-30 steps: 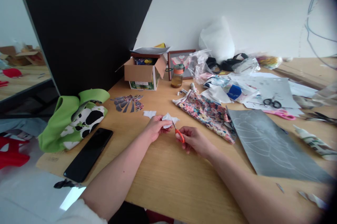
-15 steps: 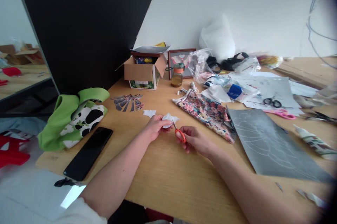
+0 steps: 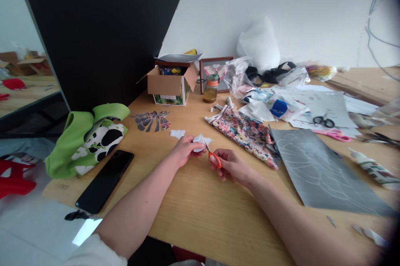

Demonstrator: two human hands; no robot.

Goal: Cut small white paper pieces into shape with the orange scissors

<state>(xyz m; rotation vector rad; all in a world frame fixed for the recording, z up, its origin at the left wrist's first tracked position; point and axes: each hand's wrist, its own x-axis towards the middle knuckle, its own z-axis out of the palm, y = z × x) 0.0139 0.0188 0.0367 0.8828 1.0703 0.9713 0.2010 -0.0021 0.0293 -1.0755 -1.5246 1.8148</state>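
Between thumb and fingers, my left hand (image 3: pixel 188 150) pinches a small white piece (image 3: pixel 201 141), paper or thin cloth; I cannot tell which. My right hand (image 3: pixel 229 162) is closed round the orange handles of small scissors (image 3: pixel 215 160). Their blades reach up and left to the edge of the white piece. Another white scrap (image 3: pixel 178 134) lies on the table just beyond my left hand. Farther left is a fan-shaped arrangement of grey and floral cut pieces (image 3: pixel 151 121). Folded floral fabric (image 3: pixel 243 134) rests beyond my right hand.
A grey sheet with white line drawing (image 3: pixel 321 170) covers the right side, near a glue bottle (image 3: pixel 373 168), pink scissors (image 3: pixel 334 134) and black scissors (image 3: pixel 323 121). On the left lie a phone (image 3: pixel 105 181) and a green panda bag (image 3: pixel 90 141). Behind stand an open carton (image 3: pixel 168 84) and a jar (image 3: pixel 211 89).
Hardly anything differs. My right hand and the scissors have shifted very slightly to the right; my left hand still pinches the white piece in nearly the same place.
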